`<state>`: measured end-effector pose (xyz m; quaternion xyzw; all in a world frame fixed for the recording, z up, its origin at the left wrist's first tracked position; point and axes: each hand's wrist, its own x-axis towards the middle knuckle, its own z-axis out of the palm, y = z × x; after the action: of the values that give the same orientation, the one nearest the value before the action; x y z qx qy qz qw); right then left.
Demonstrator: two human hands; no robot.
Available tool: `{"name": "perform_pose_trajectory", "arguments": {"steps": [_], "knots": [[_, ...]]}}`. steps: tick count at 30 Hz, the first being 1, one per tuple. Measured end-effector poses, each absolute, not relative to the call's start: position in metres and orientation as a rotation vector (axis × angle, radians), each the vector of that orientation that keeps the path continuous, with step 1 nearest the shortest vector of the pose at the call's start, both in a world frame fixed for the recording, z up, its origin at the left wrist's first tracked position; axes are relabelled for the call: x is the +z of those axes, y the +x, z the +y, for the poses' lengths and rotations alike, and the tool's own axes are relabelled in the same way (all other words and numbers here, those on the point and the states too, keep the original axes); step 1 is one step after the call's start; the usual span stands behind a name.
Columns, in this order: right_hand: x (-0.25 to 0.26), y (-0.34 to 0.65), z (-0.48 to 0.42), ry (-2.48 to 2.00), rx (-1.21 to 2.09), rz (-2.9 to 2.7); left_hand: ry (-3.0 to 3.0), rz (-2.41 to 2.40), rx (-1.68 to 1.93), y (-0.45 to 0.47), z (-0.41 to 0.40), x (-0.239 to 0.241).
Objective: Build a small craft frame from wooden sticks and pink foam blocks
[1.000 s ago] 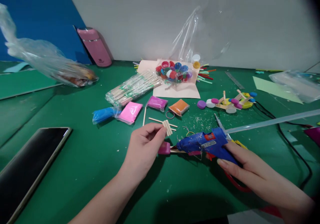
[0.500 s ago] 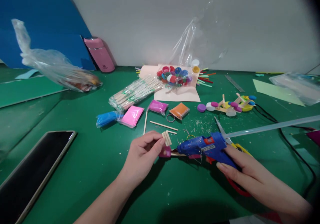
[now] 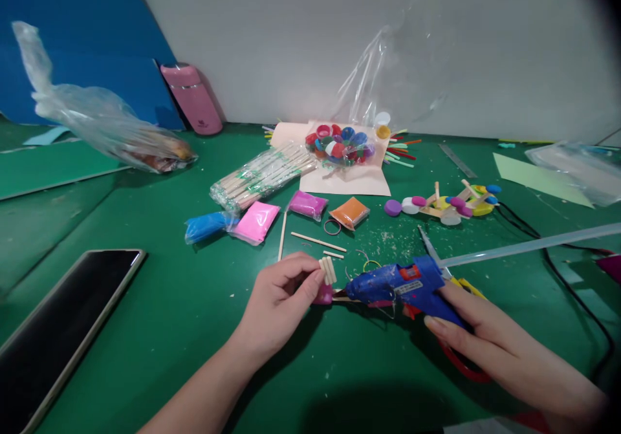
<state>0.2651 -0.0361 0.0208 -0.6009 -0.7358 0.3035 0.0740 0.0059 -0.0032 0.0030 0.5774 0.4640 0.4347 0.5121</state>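
Pinched between the thumb and fingers of my left hand [image 3: 284,301] is a small row of short wooden sticks [image 3: 328,270], held side by side. My right hand [image 3: 490,337] grips a blue glue gun [image 3: 395,283] by its handle, and a long clear glue stick [image 3: 533,245] juts from the gun's back. The nozzle points left, close to the short sticks. Just below them a pink piece [image 3: 323,293] with a stick lies partly hidden behind my left fingers and the gun. Scissors [image 3: 429,246] lie under and behind the gun.
Loose sticks [image 3: 317,241] and colored clay packets [image 3: 257,222] lie ahead. Behind them are bagged sticks [image 3: 262,178] and bottle caps [image 3: 339,144]. A cap-and-stick model [image 3: 451,204] stands right, near a black cord [image 3: 557,269]. A phone [image 3: 68,330] lies left; a pink bottle [image 3: 191,97] stands at the back.
The view has shifted slightly. My left hand and the short sticks sit a little further right, still beside the nozzle. Both hands keep their holds.
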Motion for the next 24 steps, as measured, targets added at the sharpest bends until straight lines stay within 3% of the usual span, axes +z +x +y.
{"name": "perform_pose_trajectory", "arguments": {"steps": [24], "knots": [[0.0218,0.2641,-0.0340,-1.774,0.872,-2.250,1.434,1.135,1.056,0.0048,-0.0029,0.0016]]}}
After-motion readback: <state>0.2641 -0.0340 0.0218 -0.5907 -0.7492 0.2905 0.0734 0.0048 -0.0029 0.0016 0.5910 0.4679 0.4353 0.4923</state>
